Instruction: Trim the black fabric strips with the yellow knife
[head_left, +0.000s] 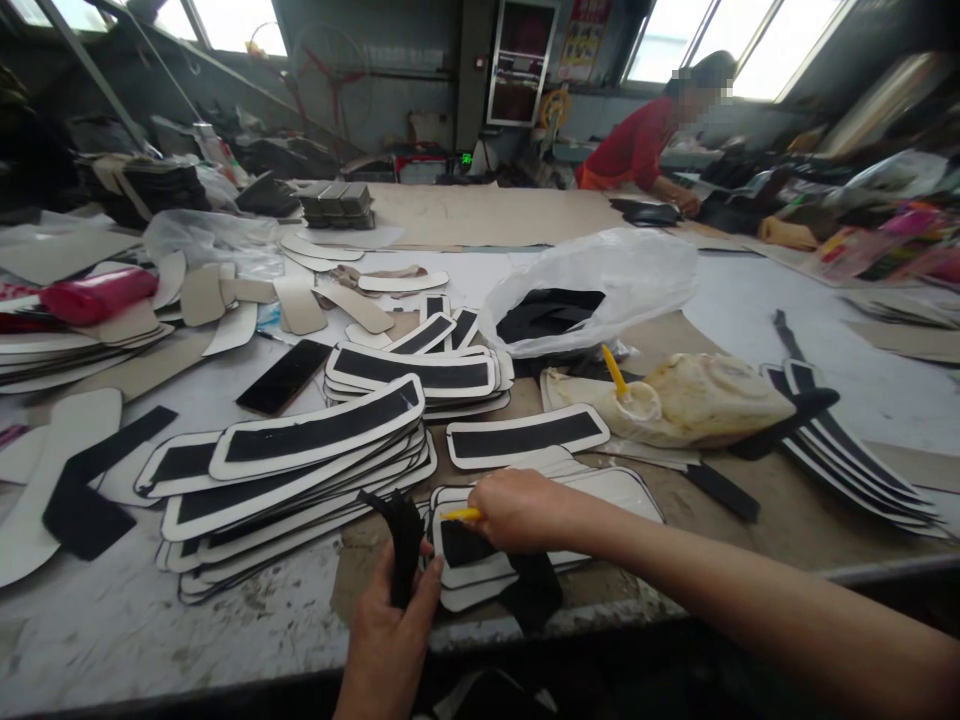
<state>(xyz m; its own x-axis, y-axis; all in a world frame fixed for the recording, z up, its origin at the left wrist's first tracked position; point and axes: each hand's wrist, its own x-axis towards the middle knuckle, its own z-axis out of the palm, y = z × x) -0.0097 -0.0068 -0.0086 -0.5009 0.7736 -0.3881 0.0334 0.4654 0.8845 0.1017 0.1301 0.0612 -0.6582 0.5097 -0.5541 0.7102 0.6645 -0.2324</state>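
My right hand point(517, 510) grips a yellow-handled brush point(460, 514) over a white curved piece point(600, 490) lying at the table's front edge, where a black strip point(463, 545) partly covers it. My left hand point(390, 625) pinches another black fabric strip point(405, 535) upright just left of that piece. A single finished white piece with a black centre point(525, 436) lies just beyond my right hand. Left of it rises a fanned stack of similar pieces point(300, 470).
A glue-caked container point(697, 400) with a yellow brush point(613, 370) stands to the right. A plastic bag of black pieces point(592, 290) lies behind it. A phone point(283, 376) rests at the left. A person in red point(637, 145) works at the far end.
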